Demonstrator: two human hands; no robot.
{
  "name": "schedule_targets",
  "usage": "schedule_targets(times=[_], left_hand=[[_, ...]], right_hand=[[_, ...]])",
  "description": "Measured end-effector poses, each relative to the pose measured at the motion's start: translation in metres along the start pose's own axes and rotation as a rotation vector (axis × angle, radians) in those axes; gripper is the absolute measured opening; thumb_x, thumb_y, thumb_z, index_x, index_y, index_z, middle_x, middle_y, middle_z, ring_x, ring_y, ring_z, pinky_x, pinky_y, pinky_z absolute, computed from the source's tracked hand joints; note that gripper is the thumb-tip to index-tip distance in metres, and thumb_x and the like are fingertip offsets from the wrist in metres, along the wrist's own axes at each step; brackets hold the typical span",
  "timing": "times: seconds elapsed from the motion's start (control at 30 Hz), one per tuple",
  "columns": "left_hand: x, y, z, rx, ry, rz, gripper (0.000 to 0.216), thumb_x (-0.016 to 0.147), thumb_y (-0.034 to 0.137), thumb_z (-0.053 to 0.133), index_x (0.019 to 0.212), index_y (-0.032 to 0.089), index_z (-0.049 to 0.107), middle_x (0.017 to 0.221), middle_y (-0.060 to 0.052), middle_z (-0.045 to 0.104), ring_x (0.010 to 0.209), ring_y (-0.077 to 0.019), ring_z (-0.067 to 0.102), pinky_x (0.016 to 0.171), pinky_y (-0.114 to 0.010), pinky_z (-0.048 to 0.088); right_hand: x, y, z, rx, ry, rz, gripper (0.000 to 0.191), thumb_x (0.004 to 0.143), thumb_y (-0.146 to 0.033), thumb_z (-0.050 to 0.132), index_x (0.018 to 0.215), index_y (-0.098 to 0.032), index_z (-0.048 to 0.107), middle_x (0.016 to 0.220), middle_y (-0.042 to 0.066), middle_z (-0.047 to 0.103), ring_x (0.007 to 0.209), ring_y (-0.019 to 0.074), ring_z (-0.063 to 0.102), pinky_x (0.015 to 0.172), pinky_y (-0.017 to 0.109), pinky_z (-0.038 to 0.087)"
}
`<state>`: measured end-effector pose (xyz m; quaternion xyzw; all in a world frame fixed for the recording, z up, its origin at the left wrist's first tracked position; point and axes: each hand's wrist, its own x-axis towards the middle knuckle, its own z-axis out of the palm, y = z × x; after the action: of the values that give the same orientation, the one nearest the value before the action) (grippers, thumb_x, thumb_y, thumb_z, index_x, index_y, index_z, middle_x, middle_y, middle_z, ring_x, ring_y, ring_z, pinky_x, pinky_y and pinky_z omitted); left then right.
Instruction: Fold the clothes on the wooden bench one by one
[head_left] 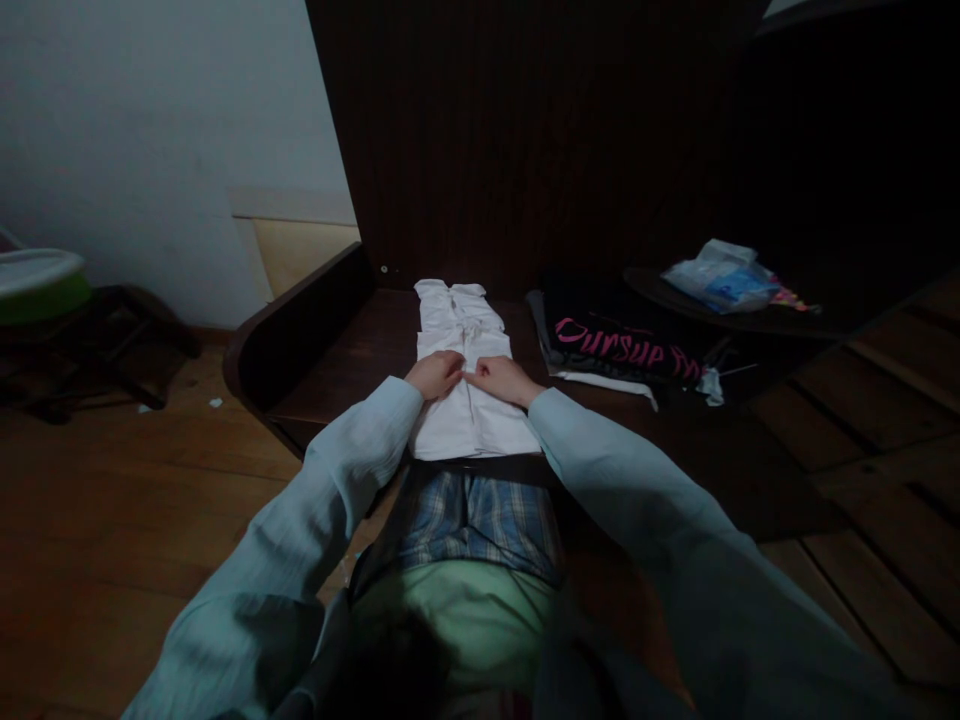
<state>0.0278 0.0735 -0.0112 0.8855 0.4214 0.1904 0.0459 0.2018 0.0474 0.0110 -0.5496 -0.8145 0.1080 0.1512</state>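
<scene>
A white garment [480, 425] lies lengthwise on the dark wooden surface in front of me, with a seam or front opening running down its middle and a bunched, creased far end. My left hand [436, 375] rests on its left half, fingers curled in at the middle line. From the other side my right hand [504, 380] meets it, thumb and fingers pinched on the cloth there. The fingertips of both hands nearly touch. Any small fastening between them is too dim to make out.
Right of the garment is a pile of dark folded clothes [622, 345] with pink lettering. A plastic bag [720, 275] lies behind it. A raised wooden side [300, 325] bounds the surface at left, and a dark panel [525, 140] stands behind.
</scene>
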Motion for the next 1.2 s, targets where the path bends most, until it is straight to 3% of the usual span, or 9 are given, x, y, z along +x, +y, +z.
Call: schedule_targets(times=[0.23, 0.43, 0.6, 0.77, 0.87, 1.0, 1.2], left_hand=[[-0.012, -0.002, 0.014, 0.005, 0.034, 0.067, 0.039, 0.084, 0.024, 0.036, 0.118, 0.010, 0.050, 0.123, -0.013, 0.052, 0.116, -0.0203, 0.046, 0.099, -0.037, 0.036], [-0.013, 0.000, 0.011, -0.008, 0.060, 0.071, 0.036, 0.082, 0.024, 0.040, 0.115, 0.016, 0.053, 0.123, -0.011, 0.053, 0.114, -0.0206, 0.047, 0.097, -0.040, 0.038], [-0.012, 0.002, 0.009, -0.066, 0.111, 0.176, 0.035, 0.081, 0.019, 0.042, 0.114, 0.016, 0.054, 0.117, -0.011, 0.056, 0.111, -0.0203, 0.049, 0.094, -0.039, 0.040], [-0.008, 0.001, 0.012, -0.145, 0.028, 0.268, 0.033, 0.085, 0.018, 0.035, 0.109, 0.020, 0.058, 0.113, -0.006, 0.061, 0.109, -0.0163, 0.051, 0.095, -0.036, 0.041], [-0.008, 0.001, 0.013, -0.143, 0.016, 0.253, 0.034, 0.084, 0.016, 0.036, 0.109, 0.020, 0.058, 0.117, -0.005, 0.059, 0.112, -0.0162, 0.050, 0.097, -0.036, 0.040], [-0.010, 0.001, 0.011, -0.140, 0.008, 0.248, 0.035, 0.084, 0.015, 0.035, 0.110, 0.020, 0.058, 0.118, -0.004, 0.059, 0.113, -0.0157, 0.049, 0.097, -0.036, 0.040], [-0.009, 0.000, 0.012, -0.135, 0.020, 0.262, 0.035, 0.084, 0.015, 0.035, 0.110, 0.017, 0.058, 0.118, -0.006, 0.059, 0.113, -0.0160, 0.049, 0.097, -0.035, 0.040]], right_hand=[[-0.012, -0.009, 0.008, -0.124, 0.055, 0.013, 0.012, 0.074, -0.026, 0.049, 0.074, -0.018, 0.059, 0.082, 0.005, 0.064, 0.075, 0.0165, 0.056, 0.062, 0.024, 0.035], [-0.016, -0.009, 0.008, -0.027, 0.110, -0.138, 0.011, 0.073, -0.020, 0.048, 0.072, -0.017, 0.058, 0.075, 0.002, 0.062, 0.068, 0.0127, 0.053, 0.062, 0.022, 0.034], [-0.012, -0.001, 0.011, 0.212, 0.061, -0.117, 0.024, 0.081, -0.021, 0.039, 0.070, -0.016, 0.059, 0.063, -0.001, 0.058, 0.062, 0.0102, 0.051, 0.061, 0.019, 0.035], [-0.022, 0.007, 0.000, 0.462, 0.178, -0.078, 0.024, 0.082, -0.025, 0.037, 0.074, -0.015, 0.058, 0.057, -0.003, 0.052, 0.057, 0.0091, 0.049, 0.058, 0.018, 0.037], [-0.044, 0.003, -0.008, 0.417, 0.096, -0.192, 0.018, 0.077, -0.031, 0.050, 0.073, -0.015, 0.057, 0.062, -0.003, 0.053, 0.058, 0.0093, 0.047, 0.058, 0.019, 0.037], [-0.076, -0.010, -0.009, 0.244, -0.049, -0.440, 0.026, 0.067, -0.038, 0.065, 0.079, -0.016, 0.058, 0.074, 0.001, 0.055, 0.068, 0.0123, 0.050, 0.063, 0.022, 0.039], [-0.096, -0.017, 0.000, 0.035, 0.018, -0.569, 0.012, 0.075, -0.025, 0.054, 0.084, -0.018, 0.056, 0.081, 0.005, 0.056, 0.078, 0.0160, 0.051, 0.072, 0.027, 0.040]])
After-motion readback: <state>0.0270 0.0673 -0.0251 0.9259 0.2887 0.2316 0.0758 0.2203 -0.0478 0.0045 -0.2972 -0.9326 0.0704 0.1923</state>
